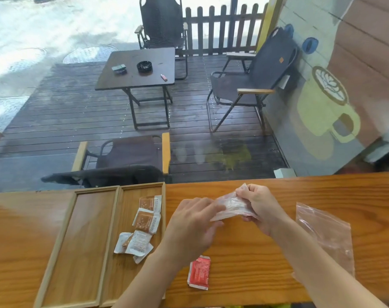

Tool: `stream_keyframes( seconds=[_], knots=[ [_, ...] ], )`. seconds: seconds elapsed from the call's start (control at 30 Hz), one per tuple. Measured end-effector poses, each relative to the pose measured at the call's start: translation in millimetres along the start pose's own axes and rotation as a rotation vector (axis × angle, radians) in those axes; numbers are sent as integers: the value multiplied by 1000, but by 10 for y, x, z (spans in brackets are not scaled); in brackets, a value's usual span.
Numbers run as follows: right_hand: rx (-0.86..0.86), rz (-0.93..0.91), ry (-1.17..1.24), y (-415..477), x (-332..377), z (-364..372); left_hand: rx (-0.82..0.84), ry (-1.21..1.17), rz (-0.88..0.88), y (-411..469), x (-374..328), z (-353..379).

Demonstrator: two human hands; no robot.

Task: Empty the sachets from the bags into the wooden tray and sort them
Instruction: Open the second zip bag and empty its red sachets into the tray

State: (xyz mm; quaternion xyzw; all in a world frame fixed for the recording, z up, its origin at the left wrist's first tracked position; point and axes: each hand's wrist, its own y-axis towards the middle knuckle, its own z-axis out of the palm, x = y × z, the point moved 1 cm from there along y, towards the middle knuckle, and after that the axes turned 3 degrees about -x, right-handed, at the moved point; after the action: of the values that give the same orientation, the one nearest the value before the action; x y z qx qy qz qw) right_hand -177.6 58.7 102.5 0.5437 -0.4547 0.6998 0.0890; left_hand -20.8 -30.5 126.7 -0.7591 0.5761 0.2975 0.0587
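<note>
The tray point(55, 247) has two compartments, its near edge cut off; brown sachets point(144, 221) lie heaped in the right one. The left hand point(193, 223) pinches the lower end of a clear bag point(230, 207), whose contents are blurred; the right hand point(258, 205) grips its top. A red sachet point(199, 272) lies on the counter point(255, 274); a second bag point(327, 236) lies right, partly behind the forearm.

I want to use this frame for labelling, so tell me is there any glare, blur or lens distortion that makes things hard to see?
Head view: the street at top left is blown out; wide-angle bending curves the counter edge; the left hand is slightly motion-blurred; print on the brown sachets and red sachet is unreadable.
</note>
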Motion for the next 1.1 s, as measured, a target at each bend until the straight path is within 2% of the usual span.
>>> stream_keyframes(
  seconds=[0.07,0.2,0.37,0.53,0.83,1.1],
  knots=[
    [16,-9,3,-55,35,40,-7,68,26,-1,-4,-10],
    [19,-25,-8,-137,51,113,47,-131,-214,-22,11,-30],
    [82,-96,71,-260,22,227,187,-694,-687,35,-4,-121],
    [53,-196,123,-408,-40,321,163,-1098,-964,38,40,-238],
    [176,-316,-194,-627,-188,479,59,-1078,-943,-65,69,-125],
    [176,-396,-291,-707,-241,471,118,-1181,-898,-78,51,-38]
  ],
)
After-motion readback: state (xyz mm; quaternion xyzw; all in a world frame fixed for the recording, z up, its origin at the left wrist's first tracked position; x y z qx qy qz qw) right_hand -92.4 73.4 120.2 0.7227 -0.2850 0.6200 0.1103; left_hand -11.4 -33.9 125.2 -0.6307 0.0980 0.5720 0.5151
